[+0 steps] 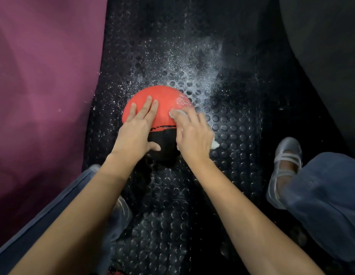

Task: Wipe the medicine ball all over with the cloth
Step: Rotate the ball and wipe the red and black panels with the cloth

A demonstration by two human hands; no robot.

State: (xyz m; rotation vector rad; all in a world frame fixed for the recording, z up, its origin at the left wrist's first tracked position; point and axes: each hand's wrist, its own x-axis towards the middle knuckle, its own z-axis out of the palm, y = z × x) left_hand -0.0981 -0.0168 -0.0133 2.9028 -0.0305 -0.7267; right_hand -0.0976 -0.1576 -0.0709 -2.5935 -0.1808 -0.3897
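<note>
This looks like a gym or exercise room. The floor (242, 135) is black rubber matting with raised round studs, the kind laid in workout areas, and a spray of white powder (192, 76), perhaps chalk, is scattered over its far part. A red and black medicine ball (164, 100) rests on the matting. On the left lies a purple padded mat (43, 86), its edge meeting the black rubber. A dark surface on the far right is too dim to identify.

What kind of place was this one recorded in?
Probably a gym: a black studded rubber floor mat, white chalk-like powder scattered on it, and a red-and-black medicine ball.
</note>
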